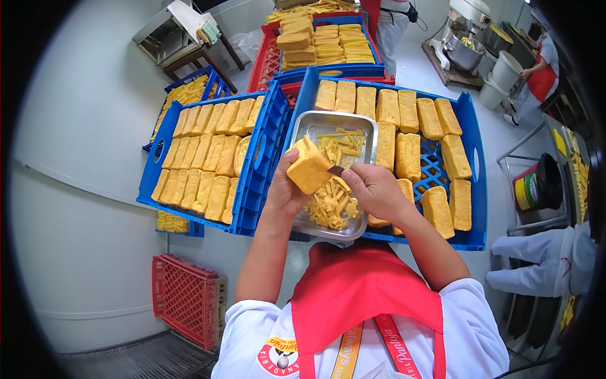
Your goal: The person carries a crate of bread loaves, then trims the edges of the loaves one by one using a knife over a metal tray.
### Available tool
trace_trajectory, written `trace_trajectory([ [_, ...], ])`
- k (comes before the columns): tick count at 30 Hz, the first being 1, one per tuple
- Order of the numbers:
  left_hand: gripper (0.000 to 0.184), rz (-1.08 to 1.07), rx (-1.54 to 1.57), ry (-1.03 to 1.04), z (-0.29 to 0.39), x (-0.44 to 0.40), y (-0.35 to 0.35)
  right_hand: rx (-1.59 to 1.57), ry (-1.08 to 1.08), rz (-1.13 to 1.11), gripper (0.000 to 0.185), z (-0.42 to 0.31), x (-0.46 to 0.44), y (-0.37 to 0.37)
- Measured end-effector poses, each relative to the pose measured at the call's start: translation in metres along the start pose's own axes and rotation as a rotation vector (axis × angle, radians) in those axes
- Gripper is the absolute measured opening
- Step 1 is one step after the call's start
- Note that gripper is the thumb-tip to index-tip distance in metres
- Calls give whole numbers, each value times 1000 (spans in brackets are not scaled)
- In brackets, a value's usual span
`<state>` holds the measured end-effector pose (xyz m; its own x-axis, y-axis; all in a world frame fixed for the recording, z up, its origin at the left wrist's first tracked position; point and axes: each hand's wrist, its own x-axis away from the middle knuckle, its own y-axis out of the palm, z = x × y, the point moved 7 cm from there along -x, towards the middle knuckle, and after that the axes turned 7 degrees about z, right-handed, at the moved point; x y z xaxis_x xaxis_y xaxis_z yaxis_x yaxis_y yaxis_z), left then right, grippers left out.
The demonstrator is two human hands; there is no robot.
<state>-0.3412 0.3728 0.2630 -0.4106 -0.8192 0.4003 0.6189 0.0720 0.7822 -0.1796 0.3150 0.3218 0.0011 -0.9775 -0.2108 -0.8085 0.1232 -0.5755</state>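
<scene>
A yellow loaf is held over a metal tray by the left grip, which is closed around the loaf's side, while a small knife is clasped in the right grip, its blade set at the loaf's right edge. The work is judged to be part-way along: yellow strips are heaped in the tray beneath both grips, so a good deal of cutting appears to be done, yet the loaf in hand seems unfinished. Closely ranked loaves are held in a blue crate to the left of the left grip, and more loaves are spread in a second blue crate beyond and to the right of the right grip; which of these are trimmed cannot be told for certain. Part of the second crate is covered by the tray, and some loaves near the right grip are partly hidden by the right forearm. Beyond both grips, stacked loaves are carried in further crates, and a stand mixer and a co-worker beside white buckets are seen far to the right
</scene>
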Motion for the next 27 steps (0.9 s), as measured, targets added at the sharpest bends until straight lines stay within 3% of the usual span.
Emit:
trace_trajectory([
  [5,41,-28,-90,33,-1,1,5,353,-316,188,36,-31,-3,-6],
  [7,43,18,-192,106,3,1,-1,422,-339,219,34,-35,-4,-9],
  [15,45,148,-121,234,-6,-5,-15,591,-339,396,34,-35,0,-5],
  [23,47,62,38,313,-15,-7,-12,220,22,194,52,-8,-2,7],
  [27,65,84,62,481,-17,3,-3,-65,220,84,61,5,-6,16],
])
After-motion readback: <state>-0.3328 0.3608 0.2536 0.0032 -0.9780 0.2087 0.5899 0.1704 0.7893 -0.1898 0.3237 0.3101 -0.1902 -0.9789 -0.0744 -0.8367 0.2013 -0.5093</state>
